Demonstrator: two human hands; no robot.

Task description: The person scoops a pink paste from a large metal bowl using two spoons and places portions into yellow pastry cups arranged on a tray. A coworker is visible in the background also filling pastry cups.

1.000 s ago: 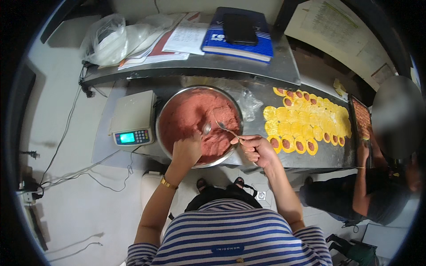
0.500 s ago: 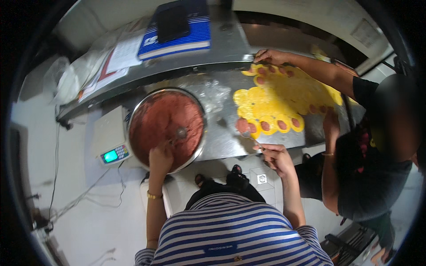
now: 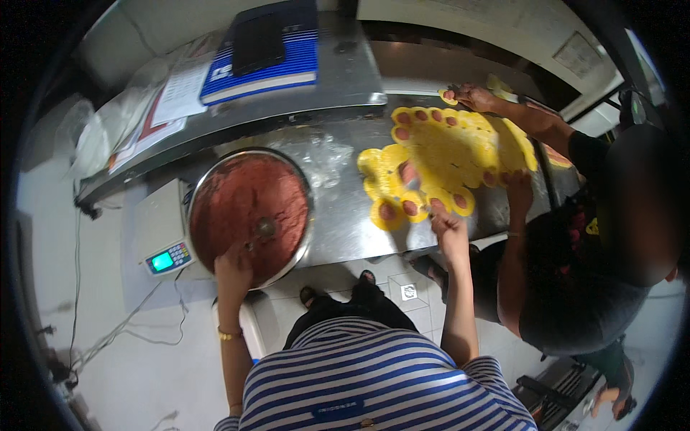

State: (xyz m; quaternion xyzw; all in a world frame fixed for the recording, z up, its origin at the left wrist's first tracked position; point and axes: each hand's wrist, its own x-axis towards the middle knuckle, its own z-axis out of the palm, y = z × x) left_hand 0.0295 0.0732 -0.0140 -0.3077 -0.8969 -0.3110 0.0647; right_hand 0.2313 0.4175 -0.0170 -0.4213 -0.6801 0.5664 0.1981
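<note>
- Pink filling [image 3: 223,197] is filling much of a round steel bowl [image 3: 310,219], which is sitting on a metal table [image 3: 341,233], left of the picture's middle.
- Left hand [image 3: 234,267], near the bowl's six-to-seven o'clock edge, is closing its fingers around the handle of a metal spoon [image 3: 265,228], whose head is resting in the filling just toward four o'clock from the middle.
- Right hand [image 3: 450,228] is curling tightly around a second utensil [image 3: 419,192], blurred, which is carrying a pink lump [image 3: 408,172]; whether the lump is touching what lies beneath, one cannot tell.
- Yellow rounds [image 3: 449,147] are spreading toward two to three o'clock from the bowl, several bearing pink dabs.
- Co-worker [image 3: 575,287], at three o'clock, is touching a single dotted round [image 3: 448,97] at the spread's twelve and reaching to its four.
- Digital scale [image 3: 162,223] is glowing at the bowl's nine o'clock.
- Clear plastic [image 3: 320,161] is lying crumpled toward two o'clock.
- Blue book [image 3: 302,61], on a shelf at twelve, is supporting a black phone [image 3: 259,44].
</note>
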